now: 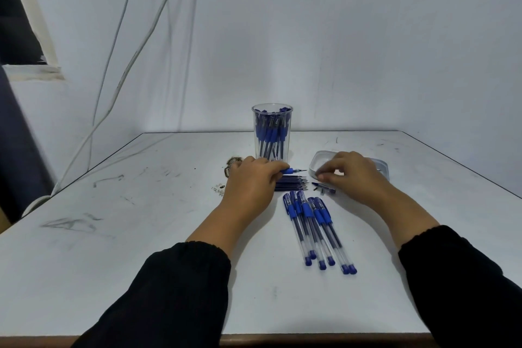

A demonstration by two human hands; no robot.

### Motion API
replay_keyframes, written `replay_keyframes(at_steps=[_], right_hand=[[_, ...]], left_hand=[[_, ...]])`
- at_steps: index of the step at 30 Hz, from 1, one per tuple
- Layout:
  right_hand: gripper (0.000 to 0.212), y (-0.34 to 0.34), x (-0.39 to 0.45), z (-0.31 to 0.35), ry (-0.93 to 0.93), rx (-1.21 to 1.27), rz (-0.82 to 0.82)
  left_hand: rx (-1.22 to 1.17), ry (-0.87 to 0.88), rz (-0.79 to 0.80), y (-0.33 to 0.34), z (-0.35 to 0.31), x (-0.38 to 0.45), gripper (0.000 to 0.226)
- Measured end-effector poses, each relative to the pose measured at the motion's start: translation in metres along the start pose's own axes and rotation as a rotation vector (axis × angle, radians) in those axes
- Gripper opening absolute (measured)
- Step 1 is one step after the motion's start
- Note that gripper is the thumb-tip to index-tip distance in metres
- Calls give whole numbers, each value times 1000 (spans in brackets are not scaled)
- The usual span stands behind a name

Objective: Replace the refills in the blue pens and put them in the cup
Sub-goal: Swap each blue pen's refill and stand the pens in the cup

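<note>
Head view: mid-cycle, refill swap on one pen. Left hand point(254, 181), grip curled round a pen front section point(291, 170) w/ tip pointing right, rests over the spare refills point(291, 182) just in front of the cup point(272, 133), already part-filled w/ blue pens. Right hand point(351, 172) has fingers bent narrow at the white tray point(317, 159); whether it holds anything cannot be told. Capped pens point(313, 223) lie near on the worktop point(141, 220). Next move probably calls for fine alignment of refill & barrel.

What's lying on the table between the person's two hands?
In the head view, between the left hand and the right hand lie a pile of dark blue refills and the tip of the pen held by the left hand.
</note>
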State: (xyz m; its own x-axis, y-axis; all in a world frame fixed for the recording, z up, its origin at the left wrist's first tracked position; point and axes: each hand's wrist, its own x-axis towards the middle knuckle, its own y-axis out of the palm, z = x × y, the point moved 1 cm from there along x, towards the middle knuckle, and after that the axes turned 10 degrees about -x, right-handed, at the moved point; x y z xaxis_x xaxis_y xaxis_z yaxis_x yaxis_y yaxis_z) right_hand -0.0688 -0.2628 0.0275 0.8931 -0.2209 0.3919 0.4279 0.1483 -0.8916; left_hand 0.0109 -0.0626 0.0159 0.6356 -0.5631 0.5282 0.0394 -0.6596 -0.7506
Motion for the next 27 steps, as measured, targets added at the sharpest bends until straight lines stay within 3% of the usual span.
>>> replay_keyframes(at_steps=[9,11,15,18,27], right_hand=[[13,4,-2,1,-15,-213,123],[6,4,-2,3,10,-64,96],[6,3,-2,12,210,512,-48],[7,2,-1,18,271,772,-22],[12,6,-4,26,245,769,76]], left_hand=[[8,-14,16,-1,0,-1,31],[6,-14,15,-1,0,-1,31],[1,-14,5,-3,-1,-1,31],[5,-12,0,-3,-1,-1,31],[14,5,-8,-1,-2,-1,32]])
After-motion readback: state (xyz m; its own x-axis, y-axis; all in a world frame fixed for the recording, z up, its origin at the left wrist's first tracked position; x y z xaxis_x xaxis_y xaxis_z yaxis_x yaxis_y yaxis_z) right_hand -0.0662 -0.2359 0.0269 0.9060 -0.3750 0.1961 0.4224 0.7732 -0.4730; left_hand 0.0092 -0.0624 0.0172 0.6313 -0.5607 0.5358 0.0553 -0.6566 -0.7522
